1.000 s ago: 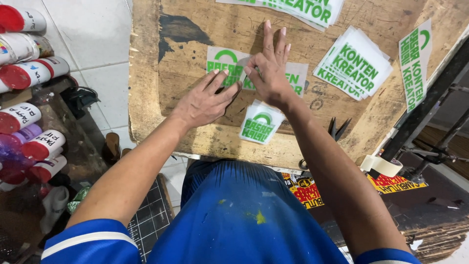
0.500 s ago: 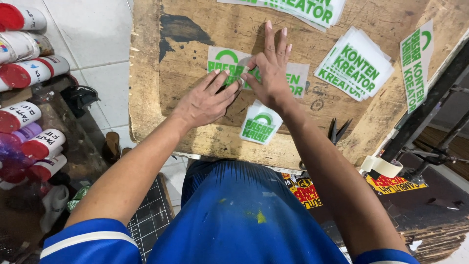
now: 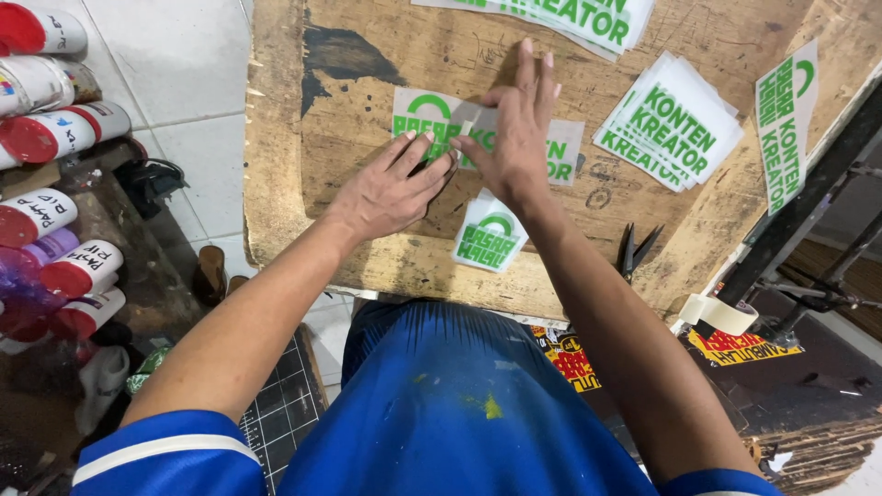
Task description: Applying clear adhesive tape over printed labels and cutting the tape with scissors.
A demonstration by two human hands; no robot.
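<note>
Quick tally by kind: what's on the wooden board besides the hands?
Loose green-and-white printed sheets: 3 (one under both hands, small one, one at right edge)
Stacks of green-and-white sheets: 2
Black scissors: 1
Total: 6

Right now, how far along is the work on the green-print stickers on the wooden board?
Done: cut stacks of white sheets with green print lie at the board's right, one small piece near its front edge. In hand: left hand and right hand press flat on one long white-and-green sticker. Left: can't tell; black scissors and the tape roll sit untouched.
</note>
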